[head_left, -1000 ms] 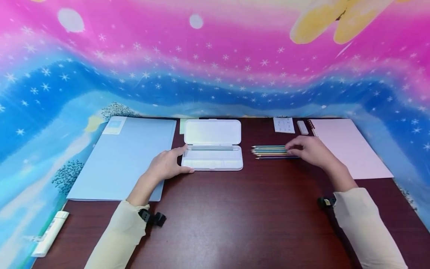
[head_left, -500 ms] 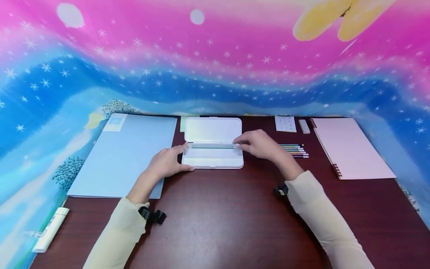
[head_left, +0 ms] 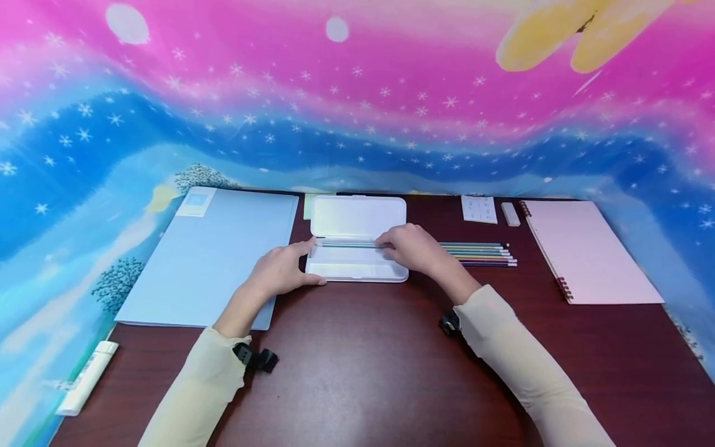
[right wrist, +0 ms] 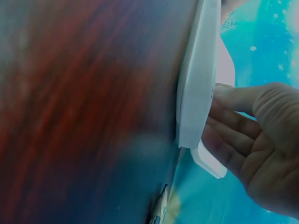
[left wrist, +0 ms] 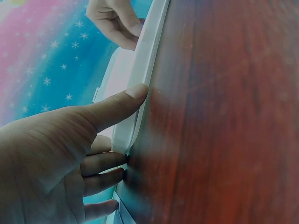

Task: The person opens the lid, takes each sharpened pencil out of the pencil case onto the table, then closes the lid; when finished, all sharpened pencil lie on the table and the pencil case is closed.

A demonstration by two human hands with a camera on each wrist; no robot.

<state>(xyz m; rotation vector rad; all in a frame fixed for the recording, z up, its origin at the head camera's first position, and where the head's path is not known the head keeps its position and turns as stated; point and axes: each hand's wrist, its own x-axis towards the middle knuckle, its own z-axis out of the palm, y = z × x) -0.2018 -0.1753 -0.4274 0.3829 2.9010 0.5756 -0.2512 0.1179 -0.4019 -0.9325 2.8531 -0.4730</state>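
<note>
A white pencil case (head_left: 357, 268) lies with its lid raised at the back of the table, green pencils (head_left: 349, 245) along its rear compartment. My left hand (head_left: 279, 270) holds the case's left end, thumb on the front edge and fingers toward the back. Over the case's right half, my right hand (head_left: 416, 248) pinches a pencil low inside; its fingertips are partly hidden by the case wall in the right wrist view. Several more pencils (head_left: 480, 253) lie side by side on the table, behind and right of the right wrist.
A blue folder (head_left: 218, 261) lies to the left, a pink spiral notebook (head_left: 598, 254) to the right. An eraser (head_left: 510, 214) and a small printed paper (head_left: 478, 209) lie at the back. A white tube-like object (head_left: 89, 379) sits at the left edge.
My right hand has come left from the loose pencils to the case, bringing a pencil, then slid slightly further left along it. The left hand has stayed on the case.
</note>
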